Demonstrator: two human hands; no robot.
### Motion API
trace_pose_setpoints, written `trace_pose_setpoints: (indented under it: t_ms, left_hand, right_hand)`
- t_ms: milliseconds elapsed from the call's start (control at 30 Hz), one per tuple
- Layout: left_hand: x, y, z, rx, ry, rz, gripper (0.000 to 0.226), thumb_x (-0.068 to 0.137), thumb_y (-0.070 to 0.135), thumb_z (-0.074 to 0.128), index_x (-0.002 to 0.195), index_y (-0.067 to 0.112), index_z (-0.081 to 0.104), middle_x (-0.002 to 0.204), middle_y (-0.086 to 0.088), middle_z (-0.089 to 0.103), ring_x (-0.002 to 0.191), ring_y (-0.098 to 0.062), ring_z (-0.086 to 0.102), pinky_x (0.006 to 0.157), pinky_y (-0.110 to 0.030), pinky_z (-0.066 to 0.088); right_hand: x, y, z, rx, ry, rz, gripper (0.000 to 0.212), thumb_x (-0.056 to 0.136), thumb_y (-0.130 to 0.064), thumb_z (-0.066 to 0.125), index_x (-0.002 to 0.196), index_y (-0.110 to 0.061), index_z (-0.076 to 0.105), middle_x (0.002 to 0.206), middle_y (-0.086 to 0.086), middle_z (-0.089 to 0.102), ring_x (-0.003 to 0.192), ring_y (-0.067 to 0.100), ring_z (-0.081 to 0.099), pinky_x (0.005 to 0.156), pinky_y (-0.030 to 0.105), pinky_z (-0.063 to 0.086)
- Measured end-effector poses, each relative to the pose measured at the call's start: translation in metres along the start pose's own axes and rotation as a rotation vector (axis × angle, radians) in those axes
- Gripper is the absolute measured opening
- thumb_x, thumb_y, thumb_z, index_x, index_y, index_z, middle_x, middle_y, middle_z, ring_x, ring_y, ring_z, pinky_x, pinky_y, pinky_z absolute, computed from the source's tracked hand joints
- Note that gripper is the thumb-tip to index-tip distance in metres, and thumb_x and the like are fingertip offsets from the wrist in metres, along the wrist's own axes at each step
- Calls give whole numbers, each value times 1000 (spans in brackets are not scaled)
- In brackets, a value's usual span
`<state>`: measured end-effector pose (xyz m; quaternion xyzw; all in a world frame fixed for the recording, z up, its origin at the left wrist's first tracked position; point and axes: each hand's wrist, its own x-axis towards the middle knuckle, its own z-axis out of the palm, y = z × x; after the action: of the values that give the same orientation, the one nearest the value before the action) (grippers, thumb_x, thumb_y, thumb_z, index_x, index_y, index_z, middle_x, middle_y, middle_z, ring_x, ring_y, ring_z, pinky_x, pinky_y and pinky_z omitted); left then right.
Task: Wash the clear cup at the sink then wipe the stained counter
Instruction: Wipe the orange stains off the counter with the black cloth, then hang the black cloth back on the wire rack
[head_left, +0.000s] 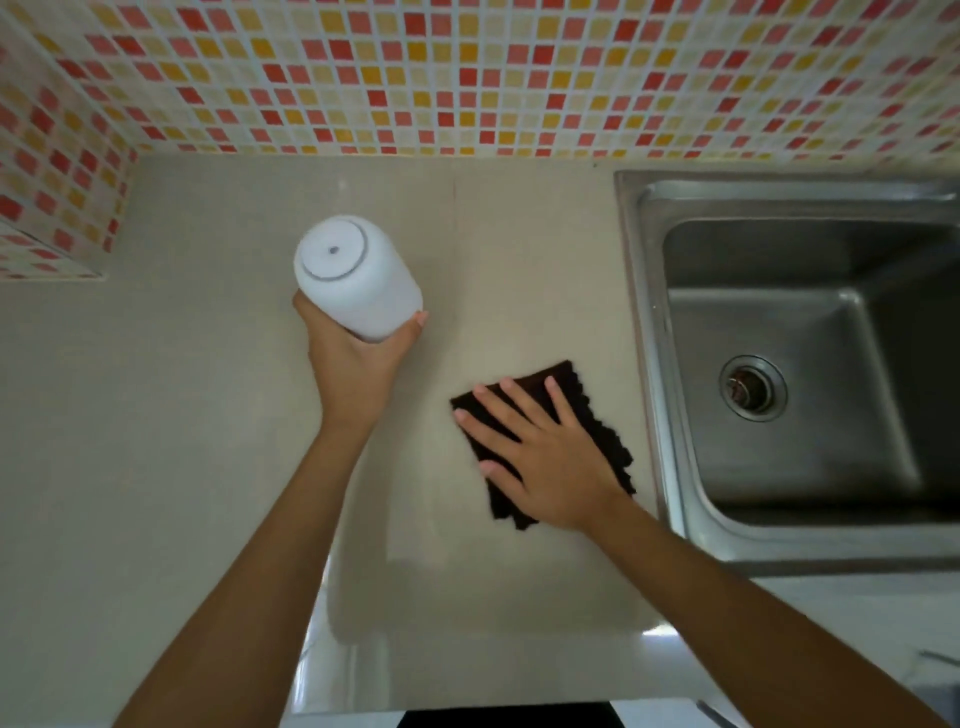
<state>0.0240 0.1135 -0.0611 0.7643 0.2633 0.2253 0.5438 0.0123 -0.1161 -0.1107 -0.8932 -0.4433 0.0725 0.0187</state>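
My left hand (358, 358) grips a frosted white cup (356, 275) from below and holds it above the beige counter (208, 415), its base turned toward the camera. My right hand (540, 452) lies flat with its fingers spread on a dark brown cloth (597, 415), pressing it onto the counter just left of the sink. No stain shows clearly on the counter surface.
A stainless steel sink (779, 364) with a round drain (753, 388) fills the right side. A mosaic tiled wall (467, 78) runs along the back and the left corner. The counter's front edge is glossy near the bottom.
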Motion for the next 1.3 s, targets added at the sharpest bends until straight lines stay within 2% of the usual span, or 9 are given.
trace_pose_setpoints:
  t_ms: [167,267,467,600,667,800,1000,1133,1300]
  left_hand:
    - [-39,0,16,44,-115,-33,99,61,33,90,136,16,29,134,1,50,116,-9,52,95,-26,48]
    - [-58,3,22,17,-151,-46,97,59,28,92,135,20,31,131,5,50,110,0,51,88,-8,45]
    - [-71,1,20,1,-205,-56,95,58,29,92,128,34,29,130,8,49,113,-4,52,91,-18,46]
    - [-74,-3,18,-2,-229,-48,94,60,27,92,128,35,28,128,10,48,112,-2,51,85,-5,42]
    - [-77,-4,18,2,-231,-50,94,60,26,92,128,36,28,128,11,47,112,-1,51,83,-2,41]
    - [-84,-2,17,11,-217,-62,98,61,24,92,136,30,28,131,11,46,114,-1,48,87,-5,38]
    - [-98,-10,10,95,-175,-83,97,66,16,88,143,15,28,144,-4,36,129,-13,43,106,-25,38]
    - [-165,-2,5,196,88,-33,53,80,-9,64,126,3,41,120,-10,40,108,-26,49,96,-30,42]
    - [-197,51,58,234,-57,141,34,87,-6,56,113,17,53,107,3,48,101,-17,54,86,-26,47]
  right_hand:
    - [-7,21,-6,-26,11,231,54,102,-52,22,153,-36,15,162,-6,16,149,21,12,114,65,-1]
    - [-8,30,-11,-17,24,468,55,101,-52,21,153,-37,14,161,-6,19,149,21,14,112,68,-6]
    - [-19,36,-17,54,5,700,53,100,-50,15,151,-40,23,160,5,24,147,25,19,111,71,7]
    - [-36,43,-18,198,39,845,51,100,-56,17,150,-44,19,163,5,2,148,35,6,113,62,13]
    - [-43,47,-20,268,92,895,48,102,-50,23,148,-39,31,161,8,15,143,35,22,109,57,26]
    - [-51,56,-27,349,290,913,42,99,-26,50,141,-18,48,134,14,49,120,34,46,97,46,39]
    - [-47,93,-47,609,217,928,40,88,-27,69,124,-12,59,114,13,53,112,29,51,97,39,44]
    - [-53,103,-53,689,218,836,17,86,-23,71,94,-21,56,104,1,46,98,20,49,88,34,45]
    - [-72,129,-78,873,83,611,26,85,-16,69,79,-22,45,79,-3,53,74,17,51,60,27,37]
